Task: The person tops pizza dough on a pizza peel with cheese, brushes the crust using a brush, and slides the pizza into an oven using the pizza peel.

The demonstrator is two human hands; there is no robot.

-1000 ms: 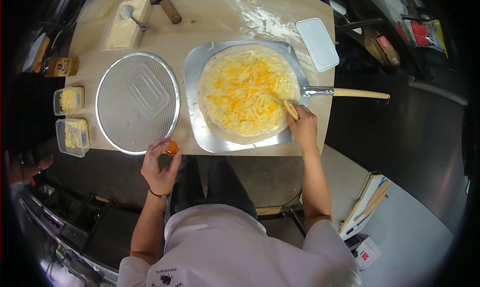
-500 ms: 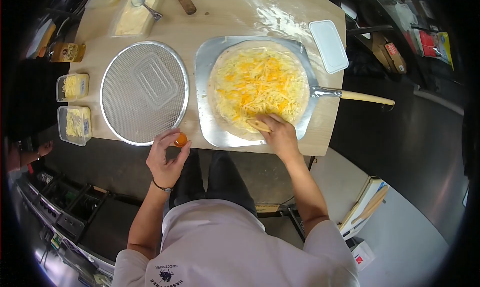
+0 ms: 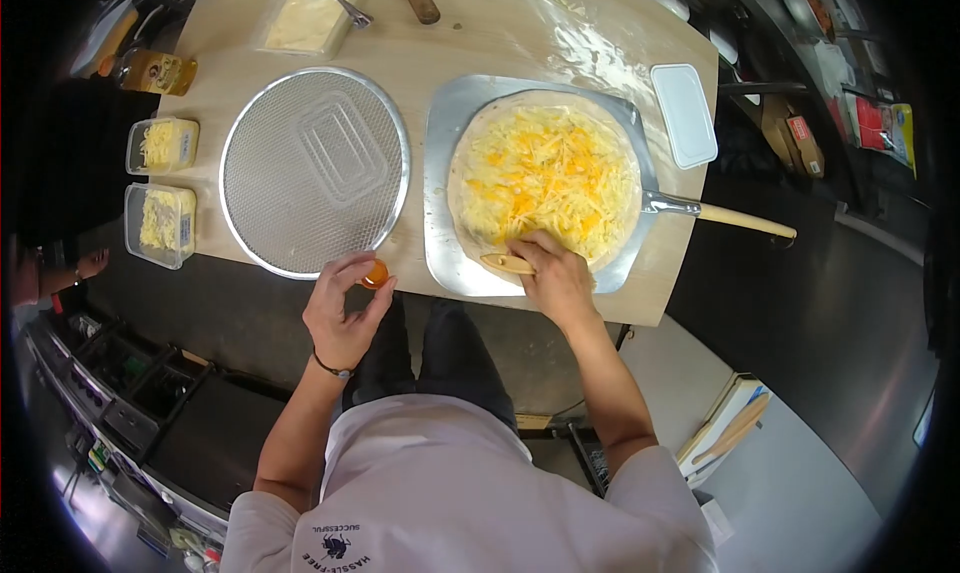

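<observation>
My left hand pinches a small cup of orange liquid between thumb and fingers, just off the table's front edge. In my right hand is what looks like a pastry brush, its pale wooden handle pointing left and its head mostly hidden by the hand. That hand is over the near rim of a round pizza, whose dough is covered with shredded white and orange cheese. Beneath the pizza lies a metal peel with a wooden handle pointing right.
A round mesh pizza screen with a clear plastic lid on it lies left. Two tubs of shredded cheese, a bottle and a tray with a spoon stand beyond. A white lid lies right.
My view has shifted, so the table things appear farther right. My right hand has moved left along the pizza's near rim, and the brush handle has turned more level. My left hand still holds the cup.
</observation>
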